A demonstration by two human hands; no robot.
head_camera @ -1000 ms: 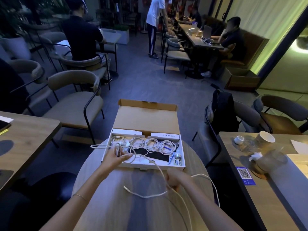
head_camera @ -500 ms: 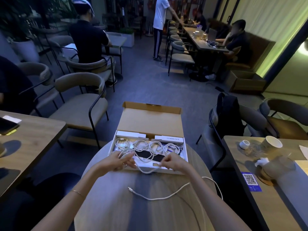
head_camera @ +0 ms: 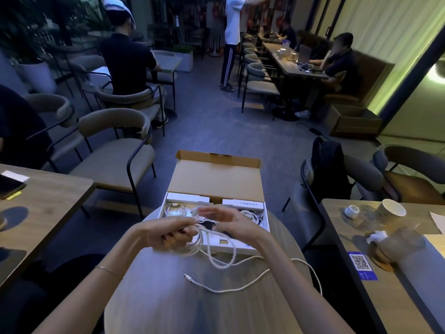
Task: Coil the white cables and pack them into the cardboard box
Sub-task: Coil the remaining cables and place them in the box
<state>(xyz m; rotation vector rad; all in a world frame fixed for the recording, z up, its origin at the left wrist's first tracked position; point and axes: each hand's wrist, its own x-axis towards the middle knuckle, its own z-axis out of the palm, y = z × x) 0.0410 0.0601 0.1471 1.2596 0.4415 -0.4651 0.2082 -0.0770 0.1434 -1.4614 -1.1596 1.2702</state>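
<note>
An open cardboard box [head_camera: 216, 177] with its lid flipped back sits at the far side of the round table [head_camera: 156, 297]. Several coiled white cables [head_camera: 174, 209] lie in its tray. My left hand [head_camera: 168, 233] is closed around loops of a white cable [head_camera: 216, 261], held just in front of the box. My right hand [head_camera: 231, 221] hovers over the tray with fingers spread, the cable running under it. The cable's loose end with its plug [head_camera: 186, 276] trails across the tabletop toward me and off the right edge.
Empty chairs stand left [head_camera: 115, 155] and right, one with a black backpack [head_camera: 330, 169]. A side table at the right holds cups [head_camera: 391, 210] and a QR card [head_camera: 361, 263]. A phone [head_camera: 10, 186] lies on the left table. People sit and stand farther back.
My hands have lifted away from the tray. The left hand now holds more loops of cable and the right hand has opened. The plug end has slid a little nearer the box.
</note>
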